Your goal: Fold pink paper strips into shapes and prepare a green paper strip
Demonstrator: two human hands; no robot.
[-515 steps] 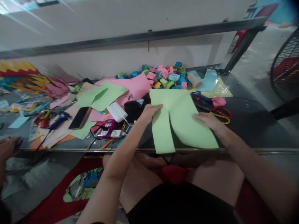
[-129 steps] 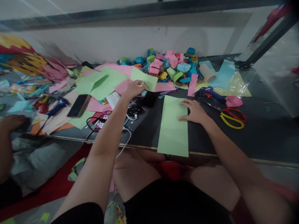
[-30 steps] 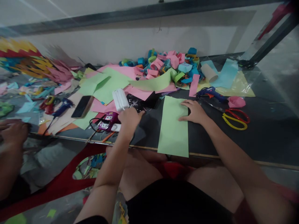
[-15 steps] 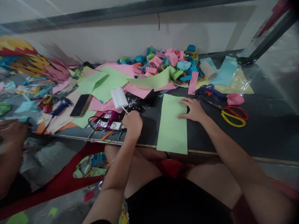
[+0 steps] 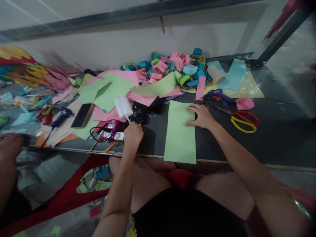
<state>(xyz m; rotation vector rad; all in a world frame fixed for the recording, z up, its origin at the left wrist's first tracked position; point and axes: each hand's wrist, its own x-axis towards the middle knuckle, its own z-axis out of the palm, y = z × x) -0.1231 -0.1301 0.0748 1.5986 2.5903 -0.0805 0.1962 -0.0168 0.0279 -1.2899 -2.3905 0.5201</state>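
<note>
A light green paper sheet (image 5: 179, 135) lies lengthwise before me, its near end jutting past the table edge. My right hand (image 5: 201, 116) rests on its right side, thumb and fingers apart. My left hand (image 5: 133, 135) is closed over the table near the front edge; what its fingers hold is hidden. Just beyond it is a white ridged block (image 5: 123, 107) with a white cable running down to the hand. Left of the hand are a purple power strip (image 5: 112, 129) and a white plug (image 5: 119, 136). A black patterned device (image 5: 139, 113) lies behind the hand.
Scissors (image 5: 244, 121) with red and yellow handles and a blue glue gun (image 5: 219, 96) lie at right. Curled paper pieces (image 5: 177, 64) are heaped at the back. A phone (image 5: 82, 116) and another glue gun (image 5: 61, 117) lie left, near another person's hand (image 5: 11, 144).
My left hand has moved slightly left and nearer the table edge, staying closed. My right hand stays on the green sheet. The view has shifted a little.
</note>
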